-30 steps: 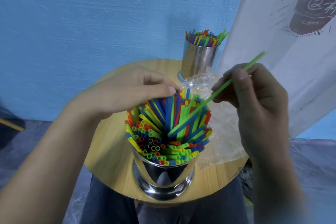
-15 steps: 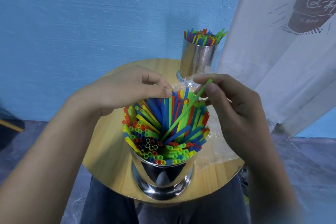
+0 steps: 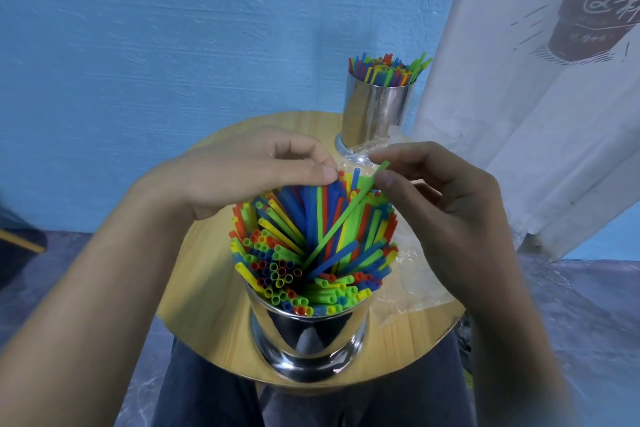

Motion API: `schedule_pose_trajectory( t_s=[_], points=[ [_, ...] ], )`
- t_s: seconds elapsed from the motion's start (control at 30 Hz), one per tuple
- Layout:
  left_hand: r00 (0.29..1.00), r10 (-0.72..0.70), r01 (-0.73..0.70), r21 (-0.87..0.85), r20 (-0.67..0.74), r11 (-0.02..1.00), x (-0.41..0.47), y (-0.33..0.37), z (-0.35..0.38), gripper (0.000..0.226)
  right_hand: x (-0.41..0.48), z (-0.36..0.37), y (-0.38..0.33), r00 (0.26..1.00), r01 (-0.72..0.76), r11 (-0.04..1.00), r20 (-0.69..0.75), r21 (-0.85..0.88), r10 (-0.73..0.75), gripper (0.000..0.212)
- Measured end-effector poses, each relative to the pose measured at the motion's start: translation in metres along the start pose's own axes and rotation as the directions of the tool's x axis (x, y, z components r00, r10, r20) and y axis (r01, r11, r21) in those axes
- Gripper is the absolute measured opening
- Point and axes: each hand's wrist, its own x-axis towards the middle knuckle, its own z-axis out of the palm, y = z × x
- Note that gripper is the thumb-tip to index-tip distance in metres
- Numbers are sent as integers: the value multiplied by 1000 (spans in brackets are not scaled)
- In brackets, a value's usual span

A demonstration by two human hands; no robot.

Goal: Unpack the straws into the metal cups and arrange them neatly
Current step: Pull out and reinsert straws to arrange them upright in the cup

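The right hand, centre right of the frame, pinches a single green straw near its top end between thumb and forefinger. The straw slants down and to the left, and its lower end dips into the middle of the straws packed in the near metal cup. The left hand, just left of centre, has bent fingers and its thumb tip rests against the tops of the blue straws on the bundle's far side. I cannot tell whether it grips any of them. The two hands are close together above the cup, with a narrow gap between them.

The near cup stands at the lower edge of the round wooden table, right by the rim above the person's lap. Crumpled clear plastic wrap lies on the table to its right, reaching toward the right rim. Bare wood shows to the left of the cup.

A second metal cup, also full of straws, stands at the table's far edge in the upper centre right, well apart from the near cup. A white printed cloth hangs close beside it.
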Motion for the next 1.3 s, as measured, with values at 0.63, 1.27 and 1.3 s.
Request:
schedule_pose_trajectory(
  t_s=[0.63,1.27,1.3],
  points=[
    [678,281,-553,-220,-679,804,1,6,1,11,2,4,0,989,0,998,150,-62,10,24],
    [608,-160,-609,-586,-778,535,-2,-26,9,9,4,3,1,991,46,989,-130,142,-27,17],
    [617,-165,-579,-586,-770,568,-2,-27,11,9,5,3,1,986,49,977,-163,207,-15,17]
  ],
)
